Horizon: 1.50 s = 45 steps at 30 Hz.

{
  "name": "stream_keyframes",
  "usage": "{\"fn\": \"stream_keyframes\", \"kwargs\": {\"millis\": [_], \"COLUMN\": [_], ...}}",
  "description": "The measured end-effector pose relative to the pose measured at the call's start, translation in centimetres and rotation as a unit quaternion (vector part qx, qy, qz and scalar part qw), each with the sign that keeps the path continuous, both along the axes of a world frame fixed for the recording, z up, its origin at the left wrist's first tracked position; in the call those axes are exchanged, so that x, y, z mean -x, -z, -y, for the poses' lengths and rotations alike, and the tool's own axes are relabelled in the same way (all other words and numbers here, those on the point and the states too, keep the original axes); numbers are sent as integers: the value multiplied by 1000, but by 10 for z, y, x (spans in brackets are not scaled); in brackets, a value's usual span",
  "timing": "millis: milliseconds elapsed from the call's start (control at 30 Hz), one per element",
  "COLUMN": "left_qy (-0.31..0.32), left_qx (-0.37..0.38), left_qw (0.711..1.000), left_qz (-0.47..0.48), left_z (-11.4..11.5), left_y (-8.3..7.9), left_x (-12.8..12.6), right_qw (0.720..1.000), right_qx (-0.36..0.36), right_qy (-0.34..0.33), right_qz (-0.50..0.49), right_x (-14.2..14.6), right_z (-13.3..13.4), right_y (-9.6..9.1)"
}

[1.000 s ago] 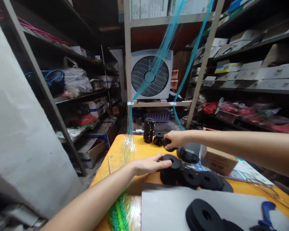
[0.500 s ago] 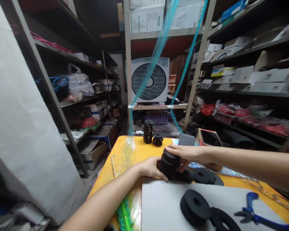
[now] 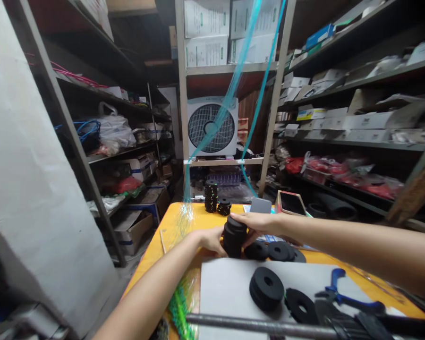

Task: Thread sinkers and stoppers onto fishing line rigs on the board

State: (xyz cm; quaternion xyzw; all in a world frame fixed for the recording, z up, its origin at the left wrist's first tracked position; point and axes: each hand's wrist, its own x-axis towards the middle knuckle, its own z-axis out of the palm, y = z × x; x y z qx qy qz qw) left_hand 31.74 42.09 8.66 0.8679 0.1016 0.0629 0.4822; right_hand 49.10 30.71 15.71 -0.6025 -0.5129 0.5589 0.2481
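Observation:
A stack of thick black discs (image 3: pixel 234 238) stands just beyond the far edge of a white board (image 3: pixel 223 288). My left hand (image 3: pixel 211 239) is curled round the stack's left side. From the right, my right hand (image 3: pixel 257 224) grips its top and side, fingers partly hidden behind it. Beside the stack, more black discs with centre holes (image 3: pixel 279 250) lie on the yellow tabletop (image 3: pixel 170 217). Nearer me on the board are a pair of stacked discs (image 3: pixel 267 289) and a single black ring (image 3: pixel 300 306).
Blue-handled pliers (image 3: pixel 340 293) lie on the board. A metal rod (image 3: pixel 255 324) crosses the bottom. Clear strands (image 3: pixel 186 215) and green tinsel (image 3: pixel 180 309) lie leftward. Further discs stand stacked (image 3: pixel 211 196) at the back, before a box fan (image 3: pixel 212 127). Shelves flank the table.
The view has shifted, so the metal rod now shows at the bottom. Both hands stay on the disc stack, whose layers look more evenly aligned.

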Motion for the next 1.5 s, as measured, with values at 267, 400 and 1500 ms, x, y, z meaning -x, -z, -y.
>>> {"fn": "stream_keyframes", "kwargs": {"millis": [267, 400, 1500], "left_qy": [-62, -140, -585], "left_qx": [46, 77, 46], "left_qw": [992, 967, 718], "left_qz": [98, 199, 375], "left_z": [9, 30, 199], "left_y": [-25, -66, -35], "left_x": [16, 61, 193], "right_qw": [996, 984, 849], "right_qx": [-81, -169, -336], "right_qy": [27, 7, -241], "right_qz": [-24, -62, 328], "right_x": [5, 25, 198], "right_z": [1, 22, 115], "right_y": [-37, -80, -79]}}
